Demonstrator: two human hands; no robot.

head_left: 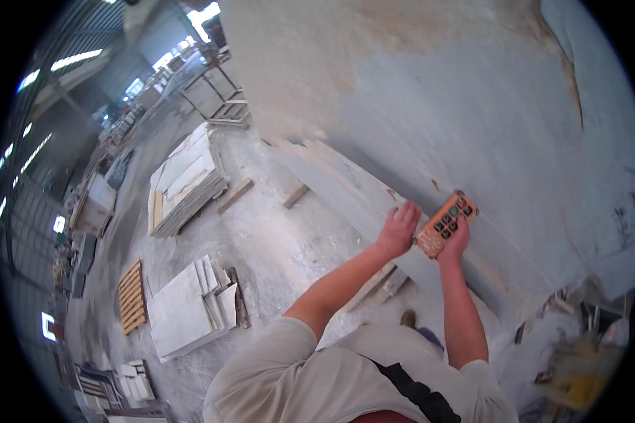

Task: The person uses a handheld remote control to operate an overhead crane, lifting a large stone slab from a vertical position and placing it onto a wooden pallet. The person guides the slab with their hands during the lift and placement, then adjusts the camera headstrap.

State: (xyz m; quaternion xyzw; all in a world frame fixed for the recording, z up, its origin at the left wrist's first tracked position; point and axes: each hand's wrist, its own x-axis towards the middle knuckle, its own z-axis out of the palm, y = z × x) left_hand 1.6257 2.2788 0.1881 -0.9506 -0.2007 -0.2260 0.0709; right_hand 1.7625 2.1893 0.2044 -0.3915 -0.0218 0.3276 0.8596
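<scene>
Nearest us: our own shirt [282, 374], light grey, bottom of view. Dusty pale floor [275, 236] runs through the left and middle. Big slab [473, 92], grey with brown staining toward the top, fills the upper right. Second slab [331, 183] shows as a lower strip along its left side, running diagonally down toward our hands.

Two stone stacks on the floor to our left: far stack [190, 173] is thick, many sheets; near stack [190, 303] is flatter, sheets staggered at its right end. Pallet [132, 296], slatted wood, just left of the near stack. Two timbers [234, 196] right of the far stack, apart from each other. Black strap [416, 391] across our shirt.

Right hand [456, 241]: fingers clamped on the remote [432, 242], thumb by the keys. Left hand [398, 229]: just beside the remote's lower end, near the second slab's top edge, fingers bent; can't tell if they grip anything. Remote is orange, dark keys plus a green one, held in front of the big slab, tilted up to the right.
</scene>
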